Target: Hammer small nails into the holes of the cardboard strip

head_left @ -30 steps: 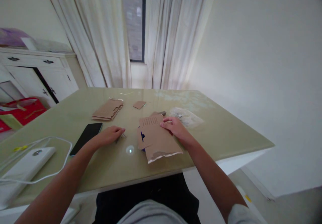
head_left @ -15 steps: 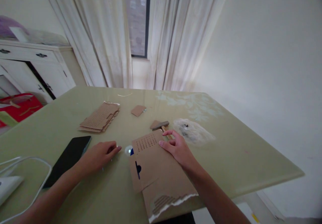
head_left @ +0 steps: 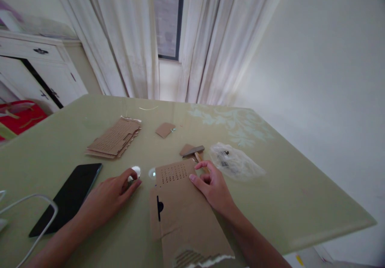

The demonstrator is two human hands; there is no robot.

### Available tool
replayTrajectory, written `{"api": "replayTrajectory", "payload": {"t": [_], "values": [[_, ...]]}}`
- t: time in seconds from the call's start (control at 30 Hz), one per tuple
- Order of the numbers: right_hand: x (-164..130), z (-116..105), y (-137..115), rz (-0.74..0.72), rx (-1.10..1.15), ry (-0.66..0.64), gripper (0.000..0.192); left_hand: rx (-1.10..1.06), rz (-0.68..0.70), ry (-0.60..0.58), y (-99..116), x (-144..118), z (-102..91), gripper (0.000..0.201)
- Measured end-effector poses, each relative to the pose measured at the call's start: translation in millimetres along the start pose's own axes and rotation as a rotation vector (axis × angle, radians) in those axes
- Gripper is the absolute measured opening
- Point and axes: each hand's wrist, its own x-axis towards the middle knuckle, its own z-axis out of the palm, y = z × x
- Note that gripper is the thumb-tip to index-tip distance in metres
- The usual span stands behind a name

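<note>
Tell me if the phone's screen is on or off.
Off, apparently: the phone lies flat on the table beside the left hand, its screen uniformly black.

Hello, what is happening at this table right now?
A person sits at a green table. The right hand presses on a brown cardboard piece with rows of small holes. The left hand pinches a small white object in its fingers, beside a black phone. Behind the cardboard lie a small hammer, a clear plastic bag and a stack of cardboard pieces.
</note>
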Motion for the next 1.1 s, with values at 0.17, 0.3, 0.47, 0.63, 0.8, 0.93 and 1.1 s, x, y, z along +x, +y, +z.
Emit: {"api": "replayTrajectory", "payload": {"t": [0.17,0.3,0.47,0.63,0.8,0.93,1.1], "values": [[0.0,4.0,7.2,-0.010,0.062,-0.015,0.039,-0.124,0.075,0.215,6.5,-7.0,-2.5,0.044],[0.7,6.1,13.8,0.050,0.201,-0.058,0.048,-0.232,0.386,0.446,21.6,-27.2,2.0,0.031],[-3.0,6.2,15.5,0.043,0.150,-0.099,0.044,0.035,0.834,0.388,36.5,-44.5,10.6,0.053],[-1.6,-5.4,9.5,-0.045,0.020,-0.010,0.039,0.195,1.023,0.305,38.1,-46.7,11.8,0.062],[8.8,-32.4,11.3,-0.133,-0.291,0.176,0.034,0.061,0.914,0.332,37.8,-49.0,10.6,0.058],[15.8,-44.8,22.3,-0.176,-0.573,0.250,0.032,-0.115,0.609,0.551,31.0,-36.1,2.5,0.026],[20.3,-45.0,34.0,-0.076,-0.762,0.141,0.039,-0.016,0.154,0.431,9.6,-18.0,-2.9,0.035]]}}
